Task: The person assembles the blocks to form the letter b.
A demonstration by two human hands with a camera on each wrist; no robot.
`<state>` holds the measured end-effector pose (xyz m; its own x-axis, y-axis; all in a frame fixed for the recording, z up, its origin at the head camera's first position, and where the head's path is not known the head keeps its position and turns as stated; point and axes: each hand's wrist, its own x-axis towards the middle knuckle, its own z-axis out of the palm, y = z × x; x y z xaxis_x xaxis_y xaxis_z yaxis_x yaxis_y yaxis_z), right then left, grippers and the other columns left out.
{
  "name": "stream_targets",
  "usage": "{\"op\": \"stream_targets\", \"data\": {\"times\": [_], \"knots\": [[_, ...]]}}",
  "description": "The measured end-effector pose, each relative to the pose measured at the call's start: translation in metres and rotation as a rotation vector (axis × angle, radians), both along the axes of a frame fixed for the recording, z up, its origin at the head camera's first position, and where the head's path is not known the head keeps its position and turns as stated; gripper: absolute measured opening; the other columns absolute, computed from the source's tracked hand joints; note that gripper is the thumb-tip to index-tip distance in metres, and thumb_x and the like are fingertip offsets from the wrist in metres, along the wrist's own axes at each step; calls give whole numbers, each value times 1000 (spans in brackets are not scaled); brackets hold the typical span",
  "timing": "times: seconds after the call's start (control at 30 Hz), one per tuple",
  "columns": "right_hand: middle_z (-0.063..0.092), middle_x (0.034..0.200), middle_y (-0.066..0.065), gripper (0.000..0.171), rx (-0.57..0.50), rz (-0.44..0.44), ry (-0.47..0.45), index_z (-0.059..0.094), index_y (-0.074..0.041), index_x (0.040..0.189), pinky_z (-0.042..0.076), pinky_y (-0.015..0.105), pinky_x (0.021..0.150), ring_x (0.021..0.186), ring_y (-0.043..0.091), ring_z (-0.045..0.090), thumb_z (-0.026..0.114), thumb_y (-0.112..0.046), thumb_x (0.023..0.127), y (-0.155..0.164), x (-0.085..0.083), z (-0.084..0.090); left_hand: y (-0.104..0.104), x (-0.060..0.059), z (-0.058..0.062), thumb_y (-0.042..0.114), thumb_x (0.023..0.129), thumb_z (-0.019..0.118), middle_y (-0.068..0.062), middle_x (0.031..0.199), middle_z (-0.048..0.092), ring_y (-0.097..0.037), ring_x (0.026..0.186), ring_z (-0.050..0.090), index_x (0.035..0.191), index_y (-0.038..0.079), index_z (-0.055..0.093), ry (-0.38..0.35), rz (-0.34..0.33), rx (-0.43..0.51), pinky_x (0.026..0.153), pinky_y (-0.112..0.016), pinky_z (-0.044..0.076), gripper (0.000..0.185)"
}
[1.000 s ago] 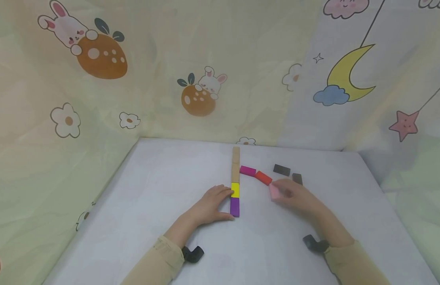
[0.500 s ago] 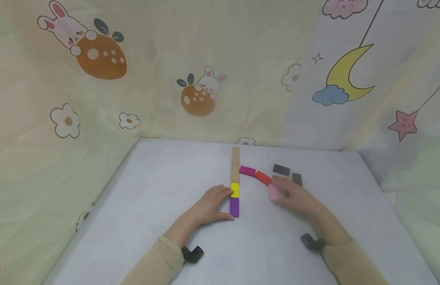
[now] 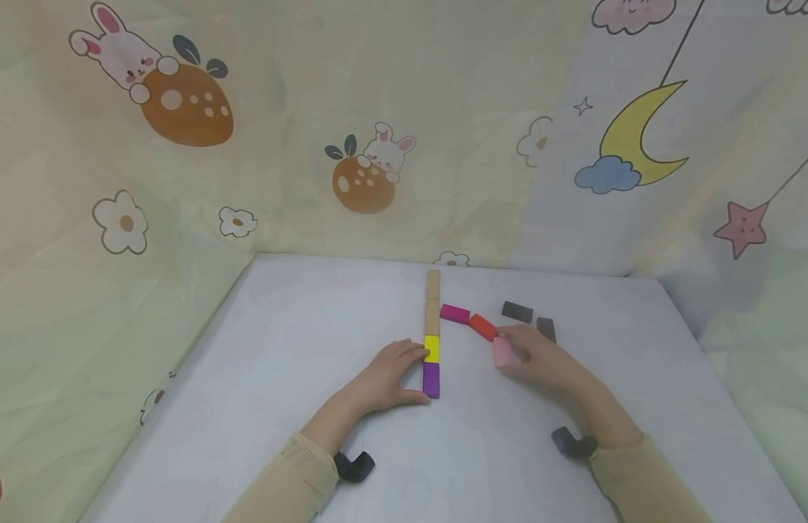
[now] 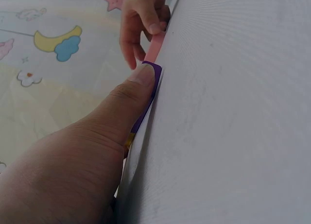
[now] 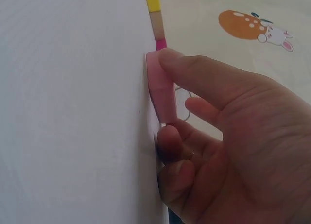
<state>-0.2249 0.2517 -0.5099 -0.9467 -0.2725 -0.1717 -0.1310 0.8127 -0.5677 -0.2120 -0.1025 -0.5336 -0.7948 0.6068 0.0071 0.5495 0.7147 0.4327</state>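
In the head view, my left hand (image 3: 387, 378) rests beside a straight row of blocks. Its fingertips touch the yellow block (image 3: 432, 349), and its thumb presses the near end of the purple block (image 3: 431, 380). Two plain wooden blocks (image 3: 433, 317) extend the row away from me. My right hand (image 3: 543, 356) pinches a pink block (image 3: 502, 352) between thumb and fingers, the thumb at its near end. The pink block stands close to the red block (image 3: 483, 327), which angles off a magenta block (image 3: 455, 314) beside the wooden ones. The left wrist view shows the thumb on the purple block (image 4: 154, 83).
Two dark grey blocks (image 3: 517, 312) lie beyond my right hand, one partly hidden behind it. The white tabletop (image 3: 456, 465) carries everything. Patterned cloth (image 3: 469, 181) with bunnies, flowers and a moon hangs around its back and sides.
My right hand has shifted very slightly left with the pink block, turning it a little straighter below the red block's end. The left hand and the row stay put.
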Motion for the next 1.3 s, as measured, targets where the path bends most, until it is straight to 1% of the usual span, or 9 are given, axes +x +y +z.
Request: {"op": "stream_targets", "data": {"times": [0.23, 0.47, 0.77, 0.87, 0.97, 1.03, 1.1, 1.23, 1.3], "knots": [[41, 151, 3, 74, 1, -8, -18, 41, -36, 145, 46, 62, 103, 137, 32, 41, 76, -51, 82, 0, 0, 1, 0, 1, 2, 66, 80, 69, 6, 157, 38, -21, 150, 27, 151, 28, 39, -4, 1, 1, 124, -45, 26, 86], [40, 151, 2, 72, 17, -11, -22, 42, -38, 145, 47, 62, 102, 137, 32, 41, 75, -49, 82, -3, 3, 4, 1, 1, 2, 65, 80, 69, 5, 156, 38, -21, 150, 28, 151, 27, 39, 1, 1, -5, 125, -44, 25, 85], [42, 149, 0, 69, 6, 1, 0, 44, -37, 144, 50, 59, 100, 133, 29, 44, 76, -47, 83, -4, 5, 6, 1, 1, 2, 65, 80, 69, 5, 156, 39, -22, 150, 28, 151, 27, 40, 4, 2, -4, 124, -45, 26, 86], [42, 149, 0, 70, -4, 6, 5, 44, -36, 144, 50, 58, 101, 133, 28, 44, 75, -50, 83, -3, 3, 4, 1, 0, 1, 66, 80, 69, 5, 156, 38, -21, 150, 27, 151, 28, 39, 0, 6, -5, 124, -45, 26, 86], [42, 148, -4, 68, -18, -7, 7, 45, -37, 143, 51, 56, 100, 132, 26, 44, 72, -56, 84, 1, -1, 0, 0, 0, 1, 67, 80, 68, 5, 157, 38, -21, 150, 27, 151, 28, 39, -5, 9, -5, 124, -45, 25, 86], [44, 146, -3, 65, -18, -20, 31, 46, -37, 142, 53, 54, 97, 129, 26, 47, 70, -56, 85, 7, -4, -1, 0, 0, 1, 67, 80, 68, 5, 157, 38, -21, 150, 27, 151, 28, 39, -7, 8, -2, 124, -45, 25, 86], [46, 143, -2, 60, -15, -38, 76, 48, -35, 141, 55, 52, 94, 123, 26, 51, 69, -53, 88, 14, -7, 1, 0, 1, 2, 68, 80, 68, 6, 157, 38, -21, 150, 27, 151, 28, 39, -10, 9, -1, 124, -45, 24, 86], [51, 136, 4, 47, -34, -42, 215, 54, -25, 137, 54, 48, 88, 107, 25, 54, 68, -32, 93, 31, -12, 7, 1, 1, 2, 67, 80, 68, 6, 157, 38, -21, 150, 27, 151, 29, 39, -10, 8, -7, 124, -45, 25, 86], [51, 136, 6, 45, -44, -42, 255, 55, -21, 137, 53, 47, 89, 106, 24, 53, 68, -25, 93, 40, -14, 7, 1, 1, 1, 67, 79, 69, 6, 157, 38, -21, 150, 27, 151, 29, 39, -11, 10, -8, 124, -45, 25, 86]]}}
